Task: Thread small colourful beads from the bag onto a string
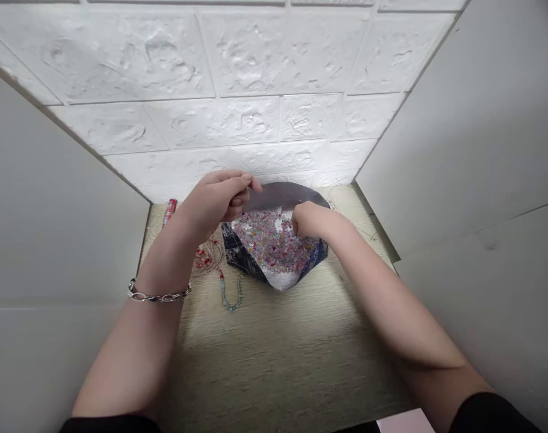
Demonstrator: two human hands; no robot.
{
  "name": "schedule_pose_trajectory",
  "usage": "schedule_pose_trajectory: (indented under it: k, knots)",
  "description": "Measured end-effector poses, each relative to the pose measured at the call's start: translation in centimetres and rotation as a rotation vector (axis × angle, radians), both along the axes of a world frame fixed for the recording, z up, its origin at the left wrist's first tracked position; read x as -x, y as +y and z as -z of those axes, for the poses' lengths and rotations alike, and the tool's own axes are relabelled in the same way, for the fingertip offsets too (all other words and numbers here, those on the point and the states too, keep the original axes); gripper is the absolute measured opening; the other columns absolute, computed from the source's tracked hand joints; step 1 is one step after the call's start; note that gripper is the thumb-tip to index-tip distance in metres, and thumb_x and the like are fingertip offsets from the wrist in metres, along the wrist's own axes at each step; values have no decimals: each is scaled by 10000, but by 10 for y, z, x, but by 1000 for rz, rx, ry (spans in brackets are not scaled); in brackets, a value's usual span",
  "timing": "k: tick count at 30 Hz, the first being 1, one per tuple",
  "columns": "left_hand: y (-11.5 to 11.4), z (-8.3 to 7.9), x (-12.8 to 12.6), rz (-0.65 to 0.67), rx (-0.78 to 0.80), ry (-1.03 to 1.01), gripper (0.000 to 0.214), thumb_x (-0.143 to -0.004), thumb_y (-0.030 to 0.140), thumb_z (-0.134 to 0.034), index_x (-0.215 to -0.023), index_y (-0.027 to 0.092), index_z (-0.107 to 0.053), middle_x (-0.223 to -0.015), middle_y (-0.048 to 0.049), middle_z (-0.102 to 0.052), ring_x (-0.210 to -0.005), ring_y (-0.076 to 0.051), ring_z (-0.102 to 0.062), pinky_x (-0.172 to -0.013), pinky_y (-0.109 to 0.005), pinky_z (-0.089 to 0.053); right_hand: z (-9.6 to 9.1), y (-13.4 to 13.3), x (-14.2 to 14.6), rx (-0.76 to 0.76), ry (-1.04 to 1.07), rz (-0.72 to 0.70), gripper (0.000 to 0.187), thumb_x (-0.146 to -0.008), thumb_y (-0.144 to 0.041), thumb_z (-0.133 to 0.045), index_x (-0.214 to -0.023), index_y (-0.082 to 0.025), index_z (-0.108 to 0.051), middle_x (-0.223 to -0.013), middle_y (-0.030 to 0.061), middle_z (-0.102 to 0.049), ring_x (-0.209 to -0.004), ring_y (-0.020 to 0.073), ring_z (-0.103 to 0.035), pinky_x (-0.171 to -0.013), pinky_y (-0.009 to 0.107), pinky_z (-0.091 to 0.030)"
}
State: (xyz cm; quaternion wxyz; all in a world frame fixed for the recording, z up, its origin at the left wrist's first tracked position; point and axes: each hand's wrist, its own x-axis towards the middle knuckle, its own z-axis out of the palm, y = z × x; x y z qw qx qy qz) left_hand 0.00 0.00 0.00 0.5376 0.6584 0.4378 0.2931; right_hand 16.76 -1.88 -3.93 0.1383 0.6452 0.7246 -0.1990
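Observation:
An opened-out pouch (pixel 242 257), dark and patterned outside with a silvery lining, holds a heap of small pink, clear and mixed-colour beads (pixel 274 243). Over its left edge hangs my left hand (pixel 226 195), fingers curled and thumb pressed to the index finger; anything pinched there is too small to make out. My right hand (pixel 310 219) dips to the beads on the right side, its fingers bent inward and their tips hidden. A short strand of blue-green beads (pixel 231 305) lies in a U on the table in front of the pouch.
Left of the pouch lies a tangle of pale cord with red beads (pixel 205 257). A red tube (pixel 169 210) rests behind my left wrist. White brick-patterned wall (pixel 255 120) and grey side panels (pixel 472 150) enclose the wooden table (pixel 274 361). A pink corner (pixel 406 421) shows at the bottom.

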Motion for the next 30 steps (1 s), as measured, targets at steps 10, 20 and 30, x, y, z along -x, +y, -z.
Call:
schedule_pose_trajectory:
  k: [10, 20, 30]
  knots:
    - [2, 10, -3, 44, -120, 231, 263, -708, 307, -401, -720, 146, -608, -454, 12, -391, -475, -79, -412, -485, -233, -337, 3, 0, -1, 26, -43, -20, 261, -621, -160, -516, -855, -115, -623, -850, 118, -608, -651, 155, -552, -502, 225, -378]
    - [-3, 9, -7, 172, -351, 513, 283, -694, 281, -366, -709, 197, -636, -793, -16, -632, -752, -146, -532, -682, -254, -376, 13, 0, 4, -36, -34, -40, 271, -669, -123, -430, -870, -98, -611, -785, 132, -608, -662, 168, -556, -512, 229, -370]
    - [0, 17, -4, 240, -410, 692, 343, -733, 335, -325, -814, 181, -621, -815, -29, -622, -743, -148, -519, -680, -254, -365, 12, 4, 6, -55, 45, -34, 301, -723, -196, -360, -890, -73, -577, -842, 136, -590, -712, 172, -539, -544, 237, -360]
